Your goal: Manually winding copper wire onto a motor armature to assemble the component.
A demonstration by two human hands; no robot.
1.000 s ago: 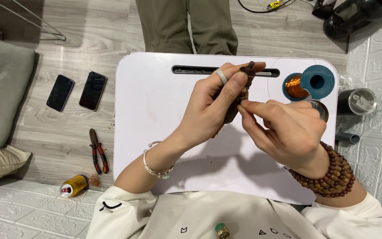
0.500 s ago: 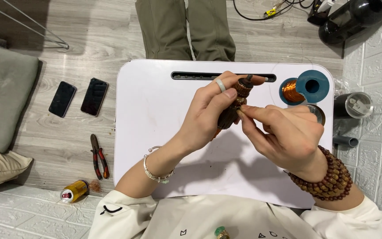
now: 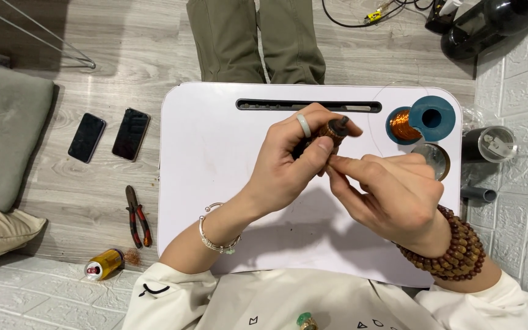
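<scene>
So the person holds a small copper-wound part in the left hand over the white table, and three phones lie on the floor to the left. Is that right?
Nearly. The head view shows two phones on the floor, not three. The rest holds: the left hand grips the small copper-wound part over the white table.

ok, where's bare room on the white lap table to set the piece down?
The white lap table has a wide bare patch on its left half, between the slot and the left hand. A smaller patch lies at the front, below both wrists. The right end is crowded: copper wire spool, round lid, right hand.
</scene>
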